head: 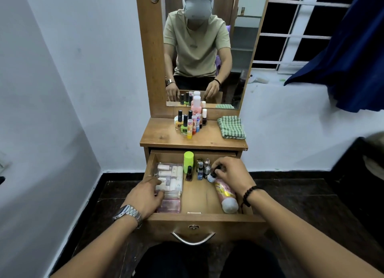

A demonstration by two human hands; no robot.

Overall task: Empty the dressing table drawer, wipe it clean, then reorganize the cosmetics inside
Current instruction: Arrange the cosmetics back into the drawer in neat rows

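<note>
Wooden drawer [166, 217] stands pulled out and part filled. Your right hand [232, 173] pinches the cap of a small dark bottle [212, 177] near the back right, next to standing nail polishes [200, 170] and a green-capped bottle [188, 161]. Your left hand [145, 196] rests, fingers curled, on a clear pouch [172, 180] along the left side. Pink tube [226, 196] lies at right. Judging by this, either emptying or restocking; cannot tell which. More bottles [190, 121] and a checked cloth [231, 127] wait on the tabletop [162, 136].
</note>
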